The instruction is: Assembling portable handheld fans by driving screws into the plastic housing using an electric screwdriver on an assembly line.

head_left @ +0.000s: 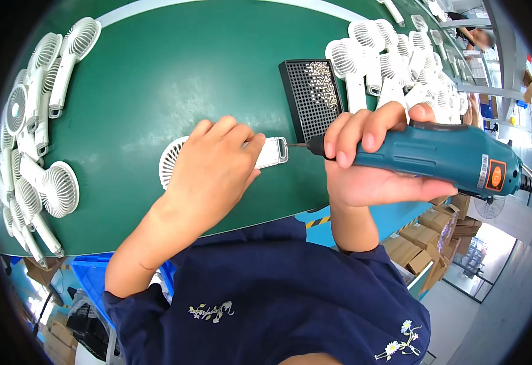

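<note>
My left hand point(214, 161) is closed over a white handheld fan point(271, 153) that lies on the green table. The fan's round grille sticks out to the left of the hand, and its handle end points right. In my right hand point(369, 155) is a teal electric screwdriver point(424, 157), held level with my fingers wrapped round its body. Its thin bit reaches left to the end of the fan's handle, where the tip meets or nearly meets it. Just beyond stands a black screw tray point(295, 100) with many small screws in its holes.
White handheld fans point(59, 188) lie heaped along the table's left side. A larger pile of fans point(393, 61) covers the far right, beside the tray. Below the table's near edge are a blue bin point(93, 277) and cardboard boxes point(421, 234). Another person point(476, 38) is at the far right.
</note>
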Motion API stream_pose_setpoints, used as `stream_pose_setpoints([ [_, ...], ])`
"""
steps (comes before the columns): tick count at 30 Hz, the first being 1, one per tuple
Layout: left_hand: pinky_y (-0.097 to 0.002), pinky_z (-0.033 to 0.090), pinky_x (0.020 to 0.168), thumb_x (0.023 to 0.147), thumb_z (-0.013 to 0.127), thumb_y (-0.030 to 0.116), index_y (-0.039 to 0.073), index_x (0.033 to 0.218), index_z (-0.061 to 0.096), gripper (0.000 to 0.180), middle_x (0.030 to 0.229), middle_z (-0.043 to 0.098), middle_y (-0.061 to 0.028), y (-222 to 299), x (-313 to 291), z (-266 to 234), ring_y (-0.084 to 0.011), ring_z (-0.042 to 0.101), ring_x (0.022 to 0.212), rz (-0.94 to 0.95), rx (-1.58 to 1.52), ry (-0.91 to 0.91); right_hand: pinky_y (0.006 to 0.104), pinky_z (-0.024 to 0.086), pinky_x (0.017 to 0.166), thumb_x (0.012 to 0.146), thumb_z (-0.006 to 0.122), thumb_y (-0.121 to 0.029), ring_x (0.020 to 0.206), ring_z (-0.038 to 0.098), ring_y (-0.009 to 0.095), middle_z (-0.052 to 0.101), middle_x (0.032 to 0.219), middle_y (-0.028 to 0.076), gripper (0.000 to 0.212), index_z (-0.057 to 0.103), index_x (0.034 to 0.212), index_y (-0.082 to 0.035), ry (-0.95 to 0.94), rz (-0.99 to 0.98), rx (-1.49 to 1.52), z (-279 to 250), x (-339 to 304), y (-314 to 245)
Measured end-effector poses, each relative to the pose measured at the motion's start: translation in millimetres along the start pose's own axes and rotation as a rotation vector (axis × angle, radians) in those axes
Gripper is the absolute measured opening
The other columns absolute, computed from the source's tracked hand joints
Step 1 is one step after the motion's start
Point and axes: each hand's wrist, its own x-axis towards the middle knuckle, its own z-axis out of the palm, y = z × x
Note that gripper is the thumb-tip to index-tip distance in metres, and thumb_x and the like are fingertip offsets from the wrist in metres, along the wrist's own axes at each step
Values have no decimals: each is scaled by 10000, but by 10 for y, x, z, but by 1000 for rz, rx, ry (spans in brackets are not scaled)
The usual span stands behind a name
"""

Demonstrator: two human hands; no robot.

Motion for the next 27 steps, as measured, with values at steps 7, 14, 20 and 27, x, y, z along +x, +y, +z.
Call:
stream_pose_setpoints([
  [7, -359, 436, 813, 731, 761, 150, 31, 1101, 665, 400, 1012, 624, -45, -41, -15, 49, -225, 560, 954, 18, -45, 51, 353, 448, 393, 668, 350, -958, 422, 487, 200, 525, 697, 106, 1028, 436, 1215, -91, 38, 58, 18, -39, 22, 121],
  [14, -357, 432, 802, 717, 764, 146, 31, 1098, 668, 409, 997, 619, -43, -40, -5, 63, -222, 558, 938, 17, -67, 60, 343, 436, 387, 664, 331, -966, 400, 459, 196, 519, 679, 115, 1043, 433, 1201, -78, 101, 107, 31, -21, 6, 188],
  [20, -354, 425, 787, 714, 767, 149, 32, 1102, 667, 418, 982, 612, -44, -44, -11, 66, -218, 552, 916, 19, -65, 70, 325, 429, 382, 651, 313, -975, 392, 450, 194, 516, 660, 112, 1061, 430, 1187, -67, 110, 95, 17, -6, -10, 228],
  [27, -342, 422, 777, 720, 778, 157, 38, 1066, 663, 384, 901, 595, -42, -55, -8, 60, -201, 555, 911, 39, -62, 97, 294, 424, 379, 588, 397, -972, 412, 453, 176, 530, 645, 122, 1099, 441, 1142, -24, 4, 47, -60, 14, -51, 270],
])
